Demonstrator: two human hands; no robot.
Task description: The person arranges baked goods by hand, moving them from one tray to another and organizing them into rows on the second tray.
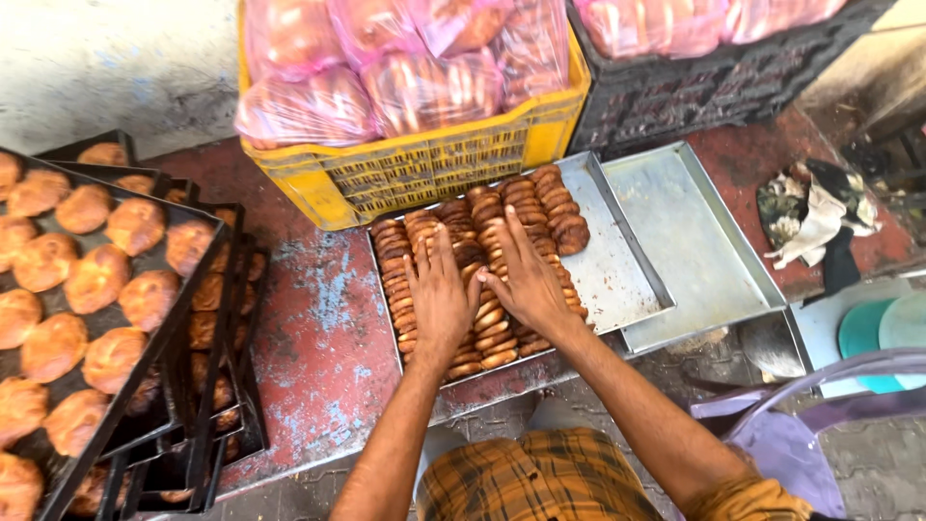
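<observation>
- Our left hand (439, 294) lies flat and open, fingers spread, palm down on the rows of rusks (453, 275) in the steel tray (617, 280).
- Our right hand (526, 280) is open as well, fingers long and pointing to 12 o'clock, pressed on the next rows just beside the left; thumbs nearly meet between them.
- Neither hand grips anything; both only rest on top.
- The rusks stand on edge in tight rows that fill the tray's 9 o'clock half; its 3 o'clock half is bare metal.
- We judge these slices dry, light and brittle: stiff enough to hold as a packed row, but quick to crumble or topple if pinched singly.
- The safest hold looks to be at the two ends of a row, squeezing gently inward so the slices brace one another.
- At 12 o'clock sits a yellow crate (424, 169) of bagged bread (386, 68), touching the tray's far edge.
- At 3 o'clock a second empty tray (694, 241) lies partly under the first; past it, a crumpled cloth (815, 217).
- At 9 o'clock, well apart, stacked dark trays (193, 386) carry round buns (87, 280).
- A dark crate (694, 96) with more bags stands at 1 o'clock.
</observation>
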